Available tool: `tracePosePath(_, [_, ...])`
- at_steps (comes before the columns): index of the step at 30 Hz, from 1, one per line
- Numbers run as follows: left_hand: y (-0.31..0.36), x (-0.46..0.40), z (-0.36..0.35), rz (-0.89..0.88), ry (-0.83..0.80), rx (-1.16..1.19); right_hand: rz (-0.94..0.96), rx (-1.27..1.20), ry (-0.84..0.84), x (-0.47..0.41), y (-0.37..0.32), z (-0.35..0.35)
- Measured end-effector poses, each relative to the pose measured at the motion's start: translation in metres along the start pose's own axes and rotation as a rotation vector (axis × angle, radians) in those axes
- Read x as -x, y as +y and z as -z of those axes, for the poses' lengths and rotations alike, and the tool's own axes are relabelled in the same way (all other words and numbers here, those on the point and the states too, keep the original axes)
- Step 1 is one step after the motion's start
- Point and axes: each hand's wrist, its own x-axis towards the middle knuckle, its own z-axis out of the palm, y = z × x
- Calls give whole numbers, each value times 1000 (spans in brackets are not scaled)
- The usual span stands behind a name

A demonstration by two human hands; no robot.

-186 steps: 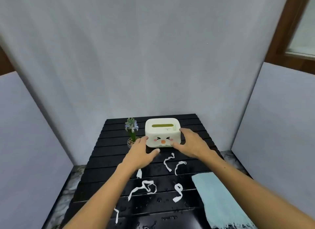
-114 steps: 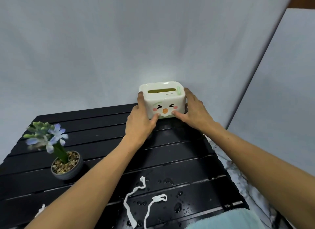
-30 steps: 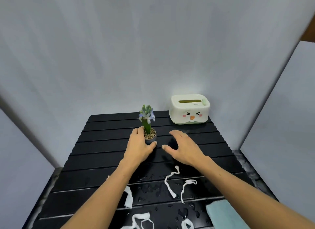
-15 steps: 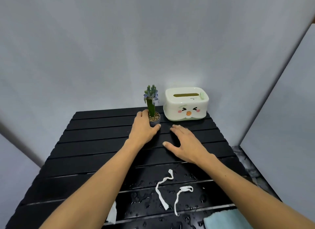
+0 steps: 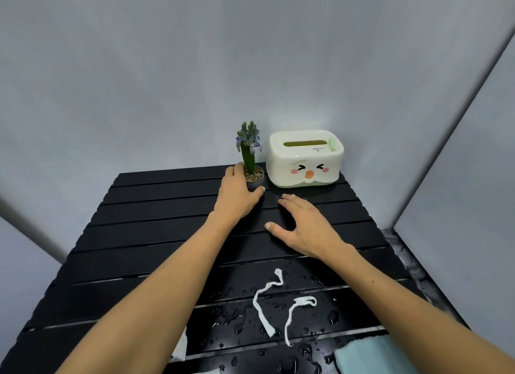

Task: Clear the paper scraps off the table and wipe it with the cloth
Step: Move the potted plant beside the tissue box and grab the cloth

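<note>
Grey fabric backdrops wall in a black slatted table (image 5: 156,234), its decor parked at the back and the cleaning itself not begun.

At the far edge the left hand (image 5: 237,198) curls its fingers round a small grey pot (image 5: 255,180) of pebbles with a waxy, blue-flowered artificial plant; just right of it stands a glossy cream tissue box (image 5: 305,157) with rounded corners and a cartoon face. The right hand (image 5: 305,228) lies wide and flat on the slats, holding nothing. To my eye only this shifting aside is done: two thin, curling white paper scraps (image 5: 263,304) lie on the near slats among beaded water drops, another white piece shows beside the left forearm, and the soft pale-teal cloth (image 5: 370,357) sits unused at the near right corner, so both picking up and wiping remain.
</note>
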Motion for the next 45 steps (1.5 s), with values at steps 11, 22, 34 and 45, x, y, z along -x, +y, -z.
tracePosePath(11, [-13,30,10,80,-8,14,-36,-3,-33,1,-6,6])
tracePosePath(22, [-10,100,61,43,-83,-75,-128,-62,-27,44,-40,39])
tracePosePath(34, [17,258,149,87,-40,-10,-143,-49,-21,194,-96,80])
tracePosePath(45, [0,426,170,147,28,7,-126,-64,-11,305,-111,74])
